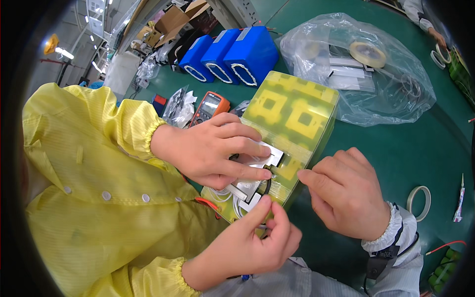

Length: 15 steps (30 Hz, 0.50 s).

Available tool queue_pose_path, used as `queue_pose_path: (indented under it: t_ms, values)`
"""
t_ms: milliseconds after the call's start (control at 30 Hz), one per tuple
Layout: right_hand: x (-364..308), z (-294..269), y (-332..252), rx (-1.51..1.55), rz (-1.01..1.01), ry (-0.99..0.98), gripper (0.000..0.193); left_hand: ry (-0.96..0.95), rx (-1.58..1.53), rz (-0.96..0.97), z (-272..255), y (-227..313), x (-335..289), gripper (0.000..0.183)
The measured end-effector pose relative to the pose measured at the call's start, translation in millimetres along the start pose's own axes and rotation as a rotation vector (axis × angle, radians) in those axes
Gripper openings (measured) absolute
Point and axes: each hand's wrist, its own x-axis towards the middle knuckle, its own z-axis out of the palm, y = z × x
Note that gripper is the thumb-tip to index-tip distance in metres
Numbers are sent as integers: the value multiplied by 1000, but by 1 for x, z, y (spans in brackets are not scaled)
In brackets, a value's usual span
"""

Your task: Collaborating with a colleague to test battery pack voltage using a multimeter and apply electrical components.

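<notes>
A battery pack wrapped in yellow-green board and clear film lies at the middle. My right hand, in a pale sleeve with a black device at the wrist, is by its right edge. The fingers are curled, the fingertips closed together; what they hold, if anything, is hidden. My left hand is out of view. A co-worker in yellow sleeves presses one hand onto a silver-white plate on the pack. That person's other hand pinches near a black cable and white wires.
Blue battery packs stand at the back beside an orange multimeter. A clear plastic bag holds a tape roll and flat parts. Right of my hand lie a tape roll and a small tube. Another person's hand shows far right.
</notes>
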Motion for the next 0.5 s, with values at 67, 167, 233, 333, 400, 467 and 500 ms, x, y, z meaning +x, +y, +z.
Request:
queue_pose_path:
  t_ms: [67,167,233,333,400,467,500]
  values:
    - [0,0,-1,2,-2,-3,34,-5,-128,-69,7,-3,5,30]
    - [-1,2,-1,11,-7,5,31,-1,-330,-162,12,-7,11,29]
    - [-1,1,-1,18,-8,-2,29,-61,-76,-52,9,-9,13,27]
    - [0,1,-1,22,-11,-8,27,-41,-105,-74,13,-11,13,26]
    - [1,1,-1,21,-14,-7,26,-38,-134,-87,14,-11,14,26]
    - [1,2,-1,14,-20,-4,26,-36,-162,-102,16,-11,14,27]
    - [1,2,-1,13,-21,-4,26,-37,-136,-106,17,-11,14,26]
